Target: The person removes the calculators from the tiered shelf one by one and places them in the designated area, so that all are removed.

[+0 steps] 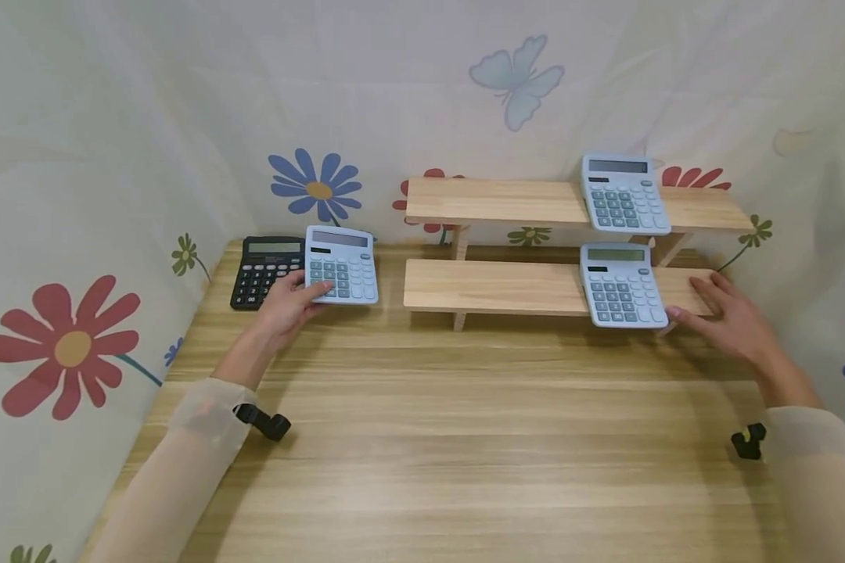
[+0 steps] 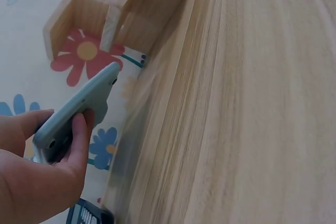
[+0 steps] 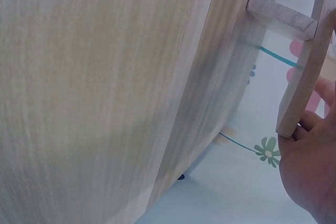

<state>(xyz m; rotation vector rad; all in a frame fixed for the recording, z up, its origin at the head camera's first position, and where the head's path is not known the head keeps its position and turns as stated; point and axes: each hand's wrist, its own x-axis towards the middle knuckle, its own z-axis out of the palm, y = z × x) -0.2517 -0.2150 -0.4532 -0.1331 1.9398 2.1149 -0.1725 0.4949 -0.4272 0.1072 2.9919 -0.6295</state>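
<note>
My left hand (image 1: 286, 310) holds a light blue calculator (image 1: 340, 262) by its lower left part, thumb on the keys and fingers behind. In the left wrist view this calculator (image 2: 79, 106) shows edge-on, tilted. Close behind that hand is a black calculator (image 1: 264, 262), partly covered. My right hand (image 1: 735, 322) rests at the right end of the lower shelf (image 1: 493, 285), fingers spread along the board. Its thumb reaches the lower right corner of a second light blue calculator (image 1: 623, 285), which leans on this shelf. In the right wrist view, fingers (image 3: 310, 120) lie at the board's end.
A third light blue calculator (image 1: 625, 194) stands on the upper shelf (image 1: 493, 199). Both boards belong to a two-step wooden rack on the wood-grain table (image 1: 465, 438). A flower-print curtain (image 1: 408, 78) hangs behind and at both sides.
</note>
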